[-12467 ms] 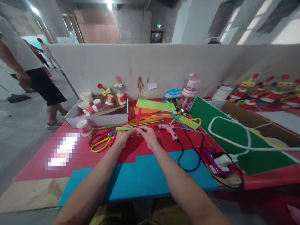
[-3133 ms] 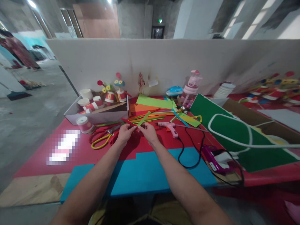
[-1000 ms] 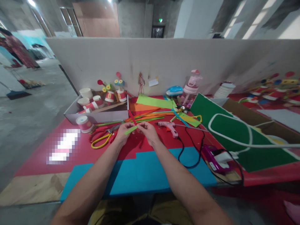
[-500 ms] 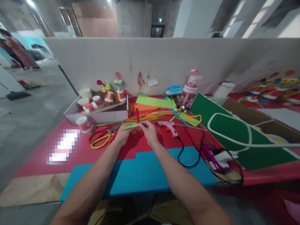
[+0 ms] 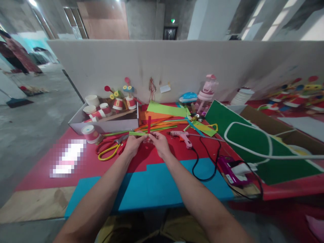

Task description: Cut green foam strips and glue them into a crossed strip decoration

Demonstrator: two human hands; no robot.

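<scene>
A light green paper strip points left from the fingers of my left hand, which is closed on it. A red paper strip stands upright where the fingertips of both hands meet. My right hand pinches the strips at that corner; its fingertips partly hide the joint. Left of my hands lie scissors with yellow and red handles. A pink glue gun rests to the right of my right hand. Behind the hands are loose coloured paper strips.
A white box holds paper cups and cup figures; another paper cup stands before it. Blue sheets cover the front edge. A purple power box, black cord and a green board are on the right. A white partition stands behind.
The green strip has tilted, now showing a narrower face, and its free end has shifted slightly left and up. Both hands stay almost in place.
</scene>
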